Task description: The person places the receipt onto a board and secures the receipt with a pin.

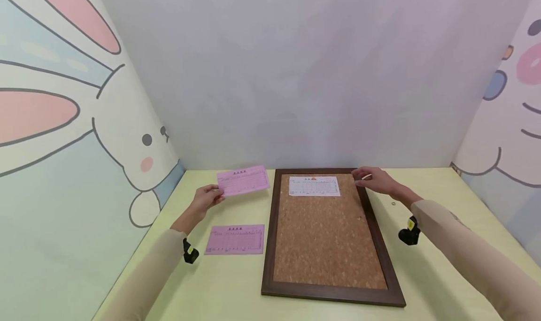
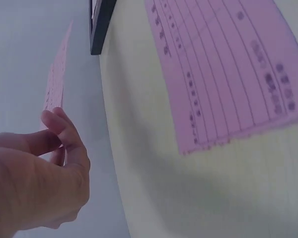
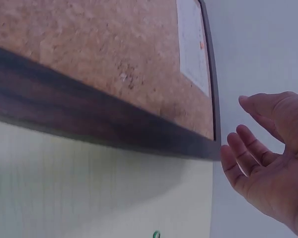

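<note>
My left hand (image 1: 205, 198) pinches a pink printed slip (image 1: 244, 180) by its lower left corner, raised above the table left of a corkboard (image 1: 325, 236). The left wrist view shows this slip nearly edge-on between thumb and fingers. A second pink slip (image 1: 235, 240) lies flat below it. My right hand (image 1: 374, 180) hovers over the board's upper right corner; in the right wrist view its fingers (image 3: 253, 144) are loosely bent and apart, with nothing visible between them. A white printed slip (image 1: 314, 189) lies at the board's top, with an orange pin (image 1: 313, 178) at its upper edge.
The corkboard's dark brown wooden frame (image 1: 334, 293) lies on a pale yellow table (image 1: 444, 260). Right of the board sits a small green ring-like item (image 1: 393, 203). A grey wall (image 1: 296, 77) stands behind, with cartoon-painted walls on both sides.
</note>
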Action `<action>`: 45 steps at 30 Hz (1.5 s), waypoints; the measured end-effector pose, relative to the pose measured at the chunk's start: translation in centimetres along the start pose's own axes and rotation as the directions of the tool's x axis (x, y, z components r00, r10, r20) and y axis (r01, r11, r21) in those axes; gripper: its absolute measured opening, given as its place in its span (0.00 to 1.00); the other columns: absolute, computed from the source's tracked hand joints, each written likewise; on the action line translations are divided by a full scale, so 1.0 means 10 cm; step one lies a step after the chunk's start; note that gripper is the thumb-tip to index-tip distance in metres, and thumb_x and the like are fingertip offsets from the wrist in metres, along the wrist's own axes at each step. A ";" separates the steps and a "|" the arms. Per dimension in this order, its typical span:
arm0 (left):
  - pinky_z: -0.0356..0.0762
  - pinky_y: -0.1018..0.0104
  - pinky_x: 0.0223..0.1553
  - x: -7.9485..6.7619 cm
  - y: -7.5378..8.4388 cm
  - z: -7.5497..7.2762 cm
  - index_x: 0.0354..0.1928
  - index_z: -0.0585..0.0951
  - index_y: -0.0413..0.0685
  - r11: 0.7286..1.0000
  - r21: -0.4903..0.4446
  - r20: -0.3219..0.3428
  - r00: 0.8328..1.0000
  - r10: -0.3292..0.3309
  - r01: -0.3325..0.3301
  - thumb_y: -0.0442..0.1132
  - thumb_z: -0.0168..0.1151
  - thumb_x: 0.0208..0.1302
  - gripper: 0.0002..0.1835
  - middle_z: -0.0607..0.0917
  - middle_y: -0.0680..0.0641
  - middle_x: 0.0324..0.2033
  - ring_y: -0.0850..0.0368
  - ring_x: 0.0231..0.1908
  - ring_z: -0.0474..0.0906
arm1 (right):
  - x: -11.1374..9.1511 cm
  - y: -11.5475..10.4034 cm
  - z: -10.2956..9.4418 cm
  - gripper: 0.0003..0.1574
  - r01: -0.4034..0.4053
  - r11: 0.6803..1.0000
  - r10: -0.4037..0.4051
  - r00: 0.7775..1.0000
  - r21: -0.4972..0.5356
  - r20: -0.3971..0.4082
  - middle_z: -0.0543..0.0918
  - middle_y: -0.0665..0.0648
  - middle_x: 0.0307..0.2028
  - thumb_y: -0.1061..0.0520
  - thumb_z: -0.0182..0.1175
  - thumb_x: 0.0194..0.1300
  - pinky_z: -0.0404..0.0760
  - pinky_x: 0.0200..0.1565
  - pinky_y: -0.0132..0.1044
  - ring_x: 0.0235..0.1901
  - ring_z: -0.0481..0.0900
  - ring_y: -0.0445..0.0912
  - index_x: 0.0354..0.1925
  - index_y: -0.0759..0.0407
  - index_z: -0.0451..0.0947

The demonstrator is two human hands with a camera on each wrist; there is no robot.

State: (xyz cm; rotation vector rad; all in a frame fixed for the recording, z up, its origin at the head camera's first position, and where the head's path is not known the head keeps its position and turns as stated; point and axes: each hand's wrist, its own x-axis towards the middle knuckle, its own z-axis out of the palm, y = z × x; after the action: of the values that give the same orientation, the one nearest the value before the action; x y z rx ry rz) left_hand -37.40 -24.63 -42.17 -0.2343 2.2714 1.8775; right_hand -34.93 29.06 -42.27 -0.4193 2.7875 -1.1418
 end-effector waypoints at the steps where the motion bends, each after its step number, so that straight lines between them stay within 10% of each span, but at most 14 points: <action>1: 0.81 0.74 0.42 0.01 0.02 0.05 0.66 0.70 0.29 1.000 -0.003 0.003 1.000 0.002 -0.002 0.32 0.54 0.77 0.20 0.81 0.49 0.36 0.66 0.31 0.79 | 0.04 -0.05 0.02 0.26 0.008 1.000 -0.008 1.000 0.013 -0.008 0.78 0.78 0.58 0.59 0.57 0.75 0.81 0.53 0.57 0.57 0.79 0.68 0.65 0.74 0.71; 11: 0.80 0.75 0.39 0.00 0.20 0.50 0.62 0.72 0.31 0.999 -0.038 0.091 0.995 0.025 -0.022 0.32 0.55 0.76 0.17 0.80 0.50 0.35 0.65 0.32 0.80 | 0.33 -0.49 0.41 0.29 0.025 0.989 -0.032 0.998 0.145 0.048 0.80 0.72 0.58 0.55 0.57 0.77 0.83 0.54 0.51 0.54 0.81 0.61 0.69 0.70 0.70; 21: 0.82 0.72 0.41 -0.05 0.28 0.87 0.60 0.75 0.31 0.999 -0.047 0.189 0.982 0.010 -0.001 0.30 0.56 0.75 0.16 0.83 0.50 0.34 0.64 0.30 0.81 | 0.36 -0.78 0.63 0.33 -0.029 0.899 -0.069 0.976 0.438 0.207 0.78 0.70 0.64 0.51 0.49 0.82 0.74 0.64 0.63 0.62 0.79 0.66 0.76 0.63 0.61; 33: 0.83 0.67 0.45 0.00 0.26 1.15 0.58 0.75 0.33 1.000 -0.005 0.261 0.965 -0.016 0.018 0.30 0.57 0.74 0.14 0.82 0.46 0.36 0.62 0.31 0.82 | 0.33 -0.70 0.62 0.25 -0.093 0.919 0.062 0.994 0.383 0.093 0.86 0.67 0.50 0.54 0.55 0.78 0.85 0.51 0.52 0.44 0.85 0.56 0.65 0.67 0.75; 45: 0.84 0.70 0.34 -0.05 0.05 1.48 0.53 0.80 0.35 0.979 0.201 0.411 0.909 -0.070 -0.016 0.34 0.58 0.74 0.12 0.85 0.48 0.32 0.61 0.29 0.83 | 0.10 -0.45 0.56 0.25 -0.157 0.943 0.124 0.984 0.292 0.127 0.90 0.64 0.38 0.61 0.58 0.75 0.85 0.35 0.37 0.32 0.85 0.43 0.61 0.79 0.72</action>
State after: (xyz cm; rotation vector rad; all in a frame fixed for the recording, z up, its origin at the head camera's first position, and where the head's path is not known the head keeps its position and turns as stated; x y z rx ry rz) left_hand -36.42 -10.04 -44.26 0.1526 2.1192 1.4915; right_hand -33.82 21.94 -43.11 -0.2377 2.4505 -1.4331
